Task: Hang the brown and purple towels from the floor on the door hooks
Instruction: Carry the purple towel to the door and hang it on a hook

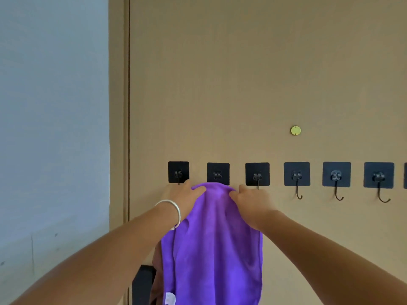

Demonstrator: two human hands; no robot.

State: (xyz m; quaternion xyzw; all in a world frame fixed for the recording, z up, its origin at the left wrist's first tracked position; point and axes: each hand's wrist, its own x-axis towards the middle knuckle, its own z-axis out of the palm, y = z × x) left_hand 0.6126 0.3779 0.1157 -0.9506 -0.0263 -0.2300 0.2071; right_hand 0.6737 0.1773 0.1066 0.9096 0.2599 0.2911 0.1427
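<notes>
Up against the tan door (242, 84), the purple towel (211, 238) drapes from the second adhesive hook (218, 174), a brown towel (156, 278) peeking behind. Left hand (182, 200) and right hand (251, 202) pinch its top edge, apparently seating it.

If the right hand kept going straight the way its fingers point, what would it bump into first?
Probably the purple towel it already pinches, then the black hook plate on the door behind; depth is unclear.

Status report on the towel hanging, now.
Both hands, left hand and right hand, pinching purple towel top at second hook. Brown towel partly hidden behind it. Nothing blocking.
</notes>
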